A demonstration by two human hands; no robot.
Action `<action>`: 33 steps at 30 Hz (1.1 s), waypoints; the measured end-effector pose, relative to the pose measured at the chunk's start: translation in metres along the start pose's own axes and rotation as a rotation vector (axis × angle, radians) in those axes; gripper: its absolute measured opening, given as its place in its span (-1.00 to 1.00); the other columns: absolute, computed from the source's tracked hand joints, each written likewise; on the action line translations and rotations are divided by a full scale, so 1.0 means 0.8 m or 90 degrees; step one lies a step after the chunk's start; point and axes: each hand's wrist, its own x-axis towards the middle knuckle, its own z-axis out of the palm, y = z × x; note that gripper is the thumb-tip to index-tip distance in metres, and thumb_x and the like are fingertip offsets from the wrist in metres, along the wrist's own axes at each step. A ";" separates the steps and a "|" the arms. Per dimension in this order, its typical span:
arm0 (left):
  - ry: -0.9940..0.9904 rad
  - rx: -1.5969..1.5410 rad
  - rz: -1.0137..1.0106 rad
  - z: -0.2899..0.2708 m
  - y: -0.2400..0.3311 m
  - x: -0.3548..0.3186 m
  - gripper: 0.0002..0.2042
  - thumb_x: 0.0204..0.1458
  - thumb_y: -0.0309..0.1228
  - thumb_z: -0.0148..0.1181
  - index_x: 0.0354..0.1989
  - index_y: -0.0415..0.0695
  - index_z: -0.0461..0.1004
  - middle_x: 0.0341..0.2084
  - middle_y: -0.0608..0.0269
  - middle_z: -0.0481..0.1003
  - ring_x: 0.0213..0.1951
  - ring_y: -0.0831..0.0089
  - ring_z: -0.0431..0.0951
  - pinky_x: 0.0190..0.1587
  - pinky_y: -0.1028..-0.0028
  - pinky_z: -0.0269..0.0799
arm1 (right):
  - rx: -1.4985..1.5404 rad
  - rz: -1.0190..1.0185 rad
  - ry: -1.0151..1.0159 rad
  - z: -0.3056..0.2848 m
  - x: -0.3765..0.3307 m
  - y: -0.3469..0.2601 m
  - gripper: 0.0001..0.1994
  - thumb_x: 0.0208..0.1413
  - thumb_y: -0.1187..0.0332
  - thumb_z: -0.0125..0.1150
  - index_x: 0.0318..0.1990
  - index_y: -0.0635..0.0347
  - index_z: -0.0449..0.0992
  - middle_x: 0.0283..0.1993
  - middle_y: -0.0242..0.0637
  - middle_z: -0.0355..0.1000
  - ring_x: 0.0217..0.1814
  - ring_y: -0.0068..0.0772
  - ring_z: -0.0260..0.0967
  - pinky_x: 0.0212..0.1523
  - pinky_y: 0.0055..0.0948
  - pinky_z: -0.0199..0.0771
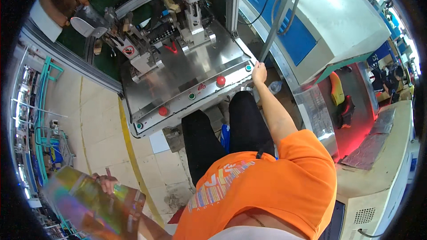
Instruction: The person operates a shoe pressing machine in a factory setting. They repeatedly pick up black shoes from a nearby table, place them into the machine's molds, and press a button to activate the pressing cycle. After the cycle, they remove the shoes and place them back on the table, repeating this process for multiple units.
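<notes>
At the right front corner of the machine's panel [207,91], my right hand [259,73] is closed, fingers curled, right beside a green button [248,68] and the foot of a slanted metal pole [275,26]. What the fingers grip, if anything, is hidden. Low on the left, my left hand [106,183] shows partly through and above a see-through, amber, rainbow-sheened sheet [84,200]. Its fingers look bent, with a small dark thin piece sticking up among them. Whether the hand holds the sheet or something behind it is unclear.
Two clamp fixtures [194,31] stand on the steel worktable [178,71]; red pliers [171,47] lie between them. Red buttons [220,80] line the front panel. On the right, a red-lit conveyor [356,106] carries a yellow shoe part [336,90] and a dark piece [347,112].
</notes>
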 end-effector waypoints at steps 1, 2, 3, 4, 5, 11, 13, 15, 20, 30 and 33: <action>-0.035 0.103 0.026 0.008 -0.013 0.005 -0.75 -0.04 -0.34 0.03 -0.29 -0.29 0.38 -0.47 0.02 0.43 -0.41 0.30 0.42 -0.22 0.38 0.29 | -0.018 0.011 0.017 -0.003 0.002 0.003 -0.63 0.08 0.10 -0.20 -0.32 0.27 0.35 -0.26 -0.01 0.36 -0.18 0.02 0.29 -0.20 -0.16 0.25; -0.062 0.275 0.087 0.017 -0.034 0.005 -0.75 -0.04 -0.33 0.03 -0.31 -0.31 0.38 -0.50 0.01 0.43 -0.43 0.29 0.42 -0.24 0.38 0.30 | -0.015 0.012 0.006 -0.001 0.003 0.000 -0.63 0.08 0.10 -0.20 -0.32 0.26 0.36 -0.26 -0.01 0.36 -0.18 0.02 0.29 -0.19 -0.16 0.25; -0.074 0.422 0.138 0.027 -0.054 0.005 -0.74 -0.04 -0.33 0.03 -0.33 -0.33 0.39 -0.52 0.01 0.43 -0.45 0.29 0.42 -0.26 0.39 0.31 | -0.011 0.014 -0.004 0.001 0.001 -0.001 -0.63 0.08 0.10 -0.20 -0.32 0.26 0.36 -0.26 -0.01 0.36 -0.17 0.02 0.29 -0.18 -0.16 0.25; -0.076 0.549 0.190 0.040 -0.062 0.008 -0.74 -0.04 -0.33 0.03 -0.35 -0.34 0.39 -0.54 0.00 0.43 -0.47 0.28 0.43 -0.29 0.39 0.32 | -0.008 0.017 -0.012 0.001 0.002 0.000 -0.63 0.08 0.10 -0.20 -0.32 0.26 0.36 -0.25 -0.01 0.36 -0.17 0.02 0.29 -0.18 -0.16 0.24; -0.065 0.595 0.210 0.044 -0.068 0.011 -0.73 -0.04 -0.33 0.03 -0.37 -0.36 0.39 -0.56 -0.01 0.42 -0.49 0.27 0.43 -0.31 0.39 0.33 | -0.005 0.006 -0.009 0.002 0.002 0.001 -0.63 0.08 0.09 -0.20 -0.32 0.26 0.36 -0.25 -0.01 0.36 -0.17 0.02 0.29 -0.18 -0.16 0.25; 0.034 -0.078 0.004 0.006 0.022 0.002 -0.74 -0.08 -0.33 0.07 -0.40 -0.33 0.44 -0.49 0.01 0.46 -0.42 0.15 0.46 -0.27 0.34 0.35 | -0.014 0.015 0.001 -0.003 0.005 0.002 -0.64 0.08 0.10 -0.19 -0.32 0.26 0.37 -0.27 0.00 0.37 -0.19 0.02 0.30 -0.21 -0.14 0.25; -0.017 0.109 0.049 0.006 0.004 0.011 -0.73 -0.07 -0.32 0.05 -0.35 -0.33 0.44 -0.44 0.01 0.46 -0.39 0.16 0.47 -0.25 0.34 0.35 | -0.021 0.014 0.013 -0.005 -0.004 0.006 -0.64 0.08 0.11 -0.19 -0.32 0.26 0.37 -0.28 -0.01 0.37 -0.20 0.02 0.30 -0.21 -0.15 0.25; -0.067 0.431 0.160 0.019 -0.028 0.020 -0.72 -0.06 -0.32 0.04 -0.31 -0.33 0.43 -0.39 0.02 0.46 -0.36 0.17 0.48 -0.23 0.33 0.35 | -0.009 0.009 0.004 -0.005 -0.003 -0.005 -0.64 0.08 0.11 -0.19 -0.33 0.26 0.37 -0.29 -0.01 0.37 -0.20 0.02 0.30 -0.21 -0.15 0.25; -0.184 0.692 0.277 0.010 0.022 0.028 -0.66 -0.02 -0.29 -0.01 -0.18 -0.33 0.39 -0.24 0.02 0.45 -0.28 0.20 0.49 -0.18 0.31 0.35 | -0.004 0.007 -0.001 0.005 0.003 0.004 -0.64 0.08 0.10 -0.20 -0.31 0.23 0.37 -0.28 -0.03 0.37 -0.21 0.02 0.30 -0.21 -0.14 0.25; -0.182 0.541 0.258 0.053 0.052 -0.013 -0.65 -0.05 -0.37 0.03 -0.14 -0.36 0.34 -0.26 -0.01 0.46 -0.23 0.27 0.47 -0.16 0.38 0.35 | -0.004 -0.028 0.054 0.007 -0.001 0.005 -0.63 0.07 0.09 -0.17 -0.34 0.25 0.39 -0.33 -0.02 0.40 -0.26 0.01 0.34 -0.25 -0.16 0.28; -0.216 0.691 0.268 0.009 0.003 0.018 -0.66 -0.01 -0.30 0.03 -0.20 -0.38 0.35 -0.34 0.01 0.48 -0.29 0.30 0.48 -0.18 0.38 0.35 | -0.005 -0.022 0.050 0.007 0.003 0.006 -0.62 0.07 0.08 -0.18 -0.34 0.25 0.40 -0.31 -0.01 0.40 -0.25 0.01 0.34 -0.25 -0.16 0.28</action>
